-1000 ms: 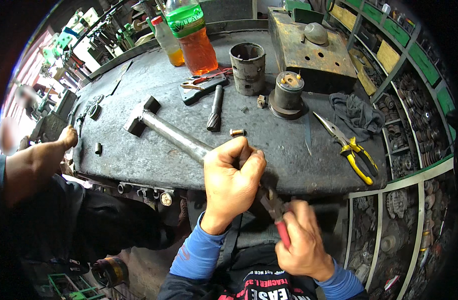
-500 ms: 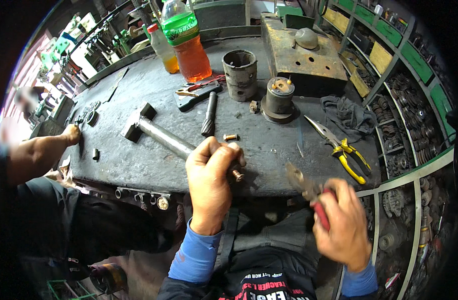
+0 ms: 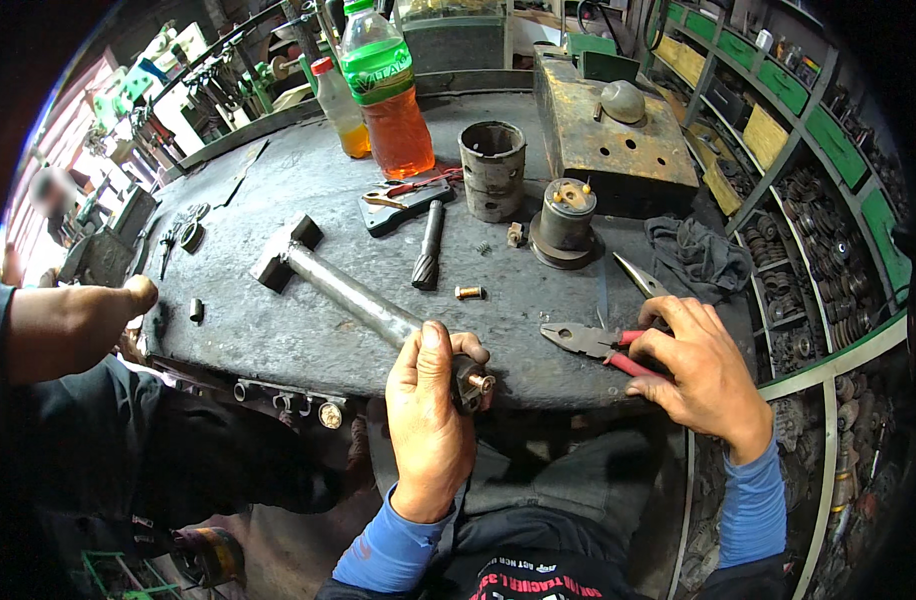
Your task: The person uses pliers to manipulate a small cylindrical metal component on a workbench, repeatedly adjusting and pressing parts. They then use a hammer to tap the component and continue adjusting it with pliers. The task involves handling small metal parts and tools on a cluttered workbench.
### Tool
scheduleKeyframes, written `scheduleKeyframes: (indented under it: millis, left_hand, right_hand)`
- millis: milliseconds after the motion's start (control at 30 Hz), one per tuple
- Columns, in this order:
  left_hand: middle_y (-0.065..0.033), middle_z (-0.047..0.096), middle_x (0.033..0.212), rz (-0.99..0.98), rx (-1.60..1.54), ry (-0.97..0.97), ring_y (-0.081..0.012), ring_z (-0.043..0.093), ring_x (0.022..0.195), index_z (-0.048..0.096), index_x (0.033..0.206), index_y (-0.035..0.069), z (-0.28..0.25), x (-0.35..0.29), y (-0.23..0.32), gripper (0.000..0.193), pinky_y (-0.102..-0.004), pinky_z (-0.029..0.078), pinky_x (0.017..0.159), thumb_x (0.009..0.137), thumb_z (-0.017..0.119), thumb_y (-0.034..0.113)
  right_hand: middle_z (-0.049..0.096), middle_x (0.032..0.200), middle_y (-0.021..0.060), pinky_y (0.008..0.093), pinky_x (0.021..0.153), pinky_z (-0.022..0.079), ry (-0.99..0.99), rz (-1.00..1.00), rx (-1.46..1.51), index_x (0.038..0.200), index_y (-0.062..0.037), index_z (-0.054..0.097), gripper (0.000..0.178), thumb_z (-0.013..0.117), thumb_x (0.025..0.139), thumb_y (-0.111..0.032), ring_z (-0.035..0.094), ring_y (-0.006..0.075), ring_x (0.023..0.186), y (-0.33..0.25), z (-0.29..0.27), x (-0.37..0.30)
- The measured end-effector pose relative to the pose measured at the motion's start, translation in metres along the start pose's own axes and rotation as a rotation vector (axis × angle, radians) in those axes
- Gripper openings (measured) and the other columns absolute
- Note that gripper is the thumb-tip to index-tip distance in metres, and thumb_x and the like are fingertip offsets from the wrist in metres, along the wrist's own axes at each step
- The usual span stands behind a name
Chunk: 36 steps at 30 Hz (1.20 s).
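My left hand (image 3: 431, 425) is closed around a small dark metal part (image 3: 468, 388) near the table's front edge. A copper-coloured piece (image 3: 485, 384) sticks out of that part. A hammer (image 3: 353, 303) lies just beyond, its handle end hidden behind my left hand. My right hand (image 3: 703, 365) grips the red handles of combination pliers (image 3: 581, 340), whose jaws lie on or just above the tabletop. Long-nose pliers (image 3: 638, 275) are mostly covered by my right hand. A short copper-coloured bushing or bolt (image 3: 469, 293) and a fluted reamer (image 3: 428, 250) lie between the hands and the back.
A metal cylinder (image 3: 493, 170) and a flanged round part (image 3: 563, 225) stand mid-table. Behind are a bottle of red liquid (image 3: 396, 130), a smaller bottle (image 3: 340, 110) and a rusty metal box (image 3: 618, 120). A grey rag (image 3: 698, 255) lies right. Another person's arm (image 3: 73, 325) reaches in from the left.
My right hand has moved up and away over the table, bringing the red-handled pliers down by the long-nose pliers. My left hand has turned, showing more of its dark part.
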<state>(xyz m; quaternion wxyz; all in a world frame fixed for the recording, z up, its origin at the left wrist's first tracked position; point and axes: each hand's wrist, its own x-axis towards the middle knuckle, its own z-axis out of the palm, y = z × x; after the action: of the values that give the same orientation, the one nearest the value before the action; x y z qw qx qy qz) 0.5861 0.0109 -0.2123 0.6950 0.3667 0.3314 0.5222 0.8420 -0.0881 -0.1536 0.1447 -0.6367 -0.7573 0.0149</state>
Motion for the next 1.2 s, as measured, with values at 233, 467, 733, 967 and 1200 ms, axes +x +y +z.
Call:
scheduleKeyframes:
  millis: [233,467,733,967,1200]
  left_hand:
    - [-0.0049,0.067,0.092,-0.065,-0.077,-0.021,-0.0121,0.062,0.073,0.066,0.106,0.002,0.015,-0.005,-0.008,0.044,-0.0301,0.052,0.065,0.111,0.053,0.044]
    - [-0.0049,0.066,0.102,0.083,0.075,-0.057,-0.0090,0.058,0.089,0.060,0.102,0.005,0.018,-0.015,-0.002,0.023,-0.0259,0.048,0.083,0.110,0.060,0.026]
    - [-0.0048,0.066,0.100,0.114,0.152,-0.066,-0.0093,0.058,0.092,0.059,0.099,0.004,0.009,-0.012,-0.011,0.021,-0.0256,0.048,0.084,0.107,0.067,0.023]
    - [-0.0074,0.068,0.101,0.005,0.077,-0.064,-0.0117,0.064,0.081,0.056,0.096,0.006,0.006,-0.011,-0.008,0.027,-0.0269,0.054,0.069,0.106,0.067,0.028]
    - [-0.0123,0.066,0.106,0.369,0.170,-0.097,-0.0105,0.062,0.077,0.052,0.099,0.004,0.013,-0.018,-0.013,0.037,-0.0255,0.053,0.067,0.110,0.058,0.039]
  right_hand:
    - [0.066,0.111,0.0172,0.0437,0.089,0.052,0.366,0.143,0.286,0.104,-0.0024,0.071,0.028,0.082,0.080,-0.010,0.066,0.0359,0.102,-0.044,0.017,-0.004]
    - [0.070,0.092,0.0140,0.0337,0.068,0.054,0.336,0.172,0.808,0.107,0.0011,0.070,0.023,0.078,0.094,-0.017,0.069,0.0245,0.074,-0.088,0.049,0.031]
    - [0.071,0.096,0.0152,0.0362,0.073,0.056,0.456,0.100,0.776,0.104,0.0005,0.069,0.020,0.079,0.086,0.000,0.071,0.0282,0.081,-0.098,0.065,0.036]
    - [0.071,0.099,0.0128,0.0345,0.078,0.057,0.555,-0.017,0.871,0.100,0.0011,0.070,0.022,0.079,0.082,0.009,0.071,0.0245,0.091,-0.084,0.077,0.035]
    - [0.075,0.104,0.0166,0.0323,0.076,0.064,0.384,0.340,1.697,0.110,0.0061,0.071,0.016,0.074,0.095,0.002,0.074,0.0184,0.085,-0.086,0.085,0.016]
